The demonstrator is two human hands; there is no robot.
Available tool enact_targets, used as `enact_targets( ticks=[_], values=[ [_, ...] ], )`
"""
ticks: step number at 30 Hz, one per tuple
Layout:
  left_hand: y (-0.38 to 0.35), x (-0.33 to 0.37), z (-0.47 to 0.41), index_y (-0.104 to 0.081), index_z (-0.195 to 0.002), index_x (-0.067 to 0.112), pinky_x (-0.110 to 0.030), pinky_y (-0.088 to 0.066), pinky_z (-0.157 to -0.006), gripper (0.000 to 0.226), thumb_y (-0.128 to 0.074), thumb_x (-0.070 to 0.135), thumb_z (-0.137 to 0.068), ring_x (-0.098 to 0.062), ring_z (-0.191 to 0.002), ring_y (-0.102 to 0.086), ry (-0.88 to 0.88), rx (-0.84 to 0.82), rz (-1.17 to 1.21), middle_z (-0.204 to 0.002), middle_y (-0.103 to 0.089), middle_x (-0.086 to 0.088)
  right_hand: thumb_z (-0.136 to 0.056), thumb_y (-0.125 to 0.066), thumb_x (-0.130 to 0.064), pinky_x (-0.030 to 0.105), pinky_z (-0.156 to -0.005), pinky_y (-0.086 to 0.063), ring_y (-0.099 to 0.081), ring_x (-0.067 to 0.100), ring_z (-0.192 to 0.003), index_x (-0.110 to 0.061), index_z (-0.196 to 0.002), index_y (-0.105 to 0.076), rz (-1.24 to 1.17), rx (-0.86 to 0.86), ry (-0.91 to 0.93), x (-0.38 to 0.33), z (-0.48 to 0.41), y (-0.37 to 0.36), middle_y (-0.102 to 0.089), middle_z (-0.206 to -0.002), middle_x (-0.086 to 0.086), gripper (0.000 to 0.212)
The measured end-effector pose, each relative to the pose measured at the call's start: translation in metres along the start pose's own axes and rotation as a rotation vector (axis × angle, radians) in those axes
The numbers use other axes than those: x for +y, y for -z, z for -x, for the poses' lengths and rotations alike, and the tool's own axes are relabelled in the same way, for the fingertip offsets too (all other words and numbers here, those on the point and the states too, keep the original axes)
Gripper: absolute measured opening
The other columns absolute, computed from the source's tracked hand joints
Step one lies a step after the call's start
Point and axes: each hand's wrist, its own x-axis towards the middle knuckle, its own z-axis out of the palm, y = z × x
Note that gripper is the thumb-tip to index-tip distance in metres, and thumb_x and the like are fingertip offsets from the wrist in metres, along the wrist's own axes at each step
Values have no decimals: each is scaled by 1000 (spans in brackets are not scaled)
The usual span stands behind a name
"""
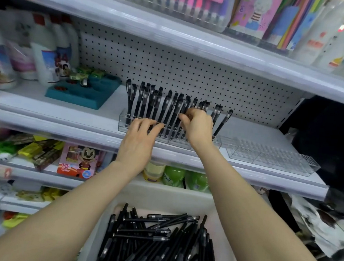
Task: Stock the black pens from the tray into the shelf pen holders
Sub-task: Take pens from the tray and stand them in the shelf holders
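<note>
Right hand [197, 125]: fingers curled, pinching the upper barrels of standing black pens [158, 106] right of the row's middle; number in the pinch not determinable. Left hand [140, 136]: fingers spread and nearly straight, tips laid against the lower barrels at the front of the clear pen holder [123, 124], gripping nothing. Both forearms bare, reaching up from the lower corners of the view.

Standing black pens: caps up, upright to slightly tilted, slotted across the left and middle of the clear pen holder; one at the far right leaning rightward, apart from the rest. Holder seated on the white shelf [64, 112] near its front edge, perforated back panel [193, 69] behind. Just beside it on the right: second clear pen holder [268, 157], rows of slots visible through the plastic.

Below the hands: white tray [104, 224] carrying a heap of loose black pens [157, 243], capped, lying crosswise over one another.

Further left on the same shelf: teal organiser [80, 95], then white bottles [46, 57]. On the shelf beneath: green bottles [173, 176] and a box marked "18 Color" [79, 161]. Upper shelf contents blurred
</note>
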Motion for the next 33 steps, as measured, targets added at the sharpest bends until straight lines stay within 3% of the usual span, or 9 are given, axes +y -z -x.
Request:
enact_targets(
  ticks=[3, 5, 9, 12, 15, 19, 23, 28, 33],
  values=[
    [2, 4, 1, -43, -142, 17, -40, -39, -107, 72, -67, -4, -77, -27, -130, -36, 9, 2, -8, -138, -44, -7, -95, -62, -27, 29, -74, -49, -64, 20, -77, -8, -96, -71, -3, -16, 14, 3, 10, 0, -73, -84, 9, 21],
    [3, 5, 2, -36, -146, 20, -39, -31, -112, 75, -65, -2, -80, -25, -138, -30, 21, -29, 7, -146, -38, -5, -94, -62, -24, 32, -83, -51, -66, 18, -86, -9, -108, -71, -59, 25, 20, 7, 20, 1, -74, -94, 6, 22],
    [10, 8, 11, -21, -152, 26, -41, -18, -120, 74, -57, 4, -91, -19, -148, -8, 30, -72, 80, -159, -18, 1, -94, -62, -22, 37, -86, -57, -66, 13, -88, -11, -111, -69, -213, 86, -12, 11, 47, 5, -72, -97, 0, 21],
    [23, 22, 29, -31, -149, 23, -44, -27, -116, 63, -56, 9, -93, -21, -144, -20, 55, -83, 193, -155, -27, -2, -92, -64, -22, 35, -79, -57, -66, 11, -83, -13, -103, -71, -257, 60, -4, 20, 83, 1, -72, -90, -3, 15],
    [24, 30, 63, -48, -139, 20, -42, -41, -105, 49, -58, 14, -91, -24, -129, -40, 74, -127, 284, -140, -43, -3, -90, -66, -20, 28, -75, -52, -64, 9, -76, -17, -93, -73, -229, 8, -31, 39, 130, -14, -70, -81, -7, 8],
    [5, 28, 113, -62, -122, 19, -41, -49, -86, 38, -63, 14, -85, -27, -108, -53, 74, -197, 295, -118, -56, -3, -89, -66, -18, 33, -75, -57, -64, 8, -77, -19, -93, -73, -241, -212, -149, 63, 183, -34, -70, -80, -8, 8],
    [-17, 27, 144, -64, -120, 20, -37, -46, -87, 32, -61, 14, -89, -25, -108, -52, 104, -332, 299, -114, -57, -2, -89, -69, -22, 25, -82, -52, -65, 8, -84, -22, -94, -74, -158, -421, -203, 76, 200, -41, -72, -89, -7, 7],
    [-23, 25, 146, -62, -120, 23, -35, -43, -91, 27, -55, 22, -94, -21, -114, -47, 87, -457, 244, -116, -57, 2, -80, -78, -29, 12, -64, -43, -54, -4, -65, -22, -85, -75, -138, -716, -173, 88, 204, -37, -68, -76, -10, 8],
    [-25, 30, 144, -65, -113, 23, -37, -46, -87, 21, -54, 23, -95, -19, -112, -47, 76, -502, 246, -112, -56, 3, -75, -83, -24, 18, -72, -45, -58, 4, -72, -20, -87, -77, -131, -870, -132, 93, 201, -37, -73, -87, 3, 14]
  ],
)
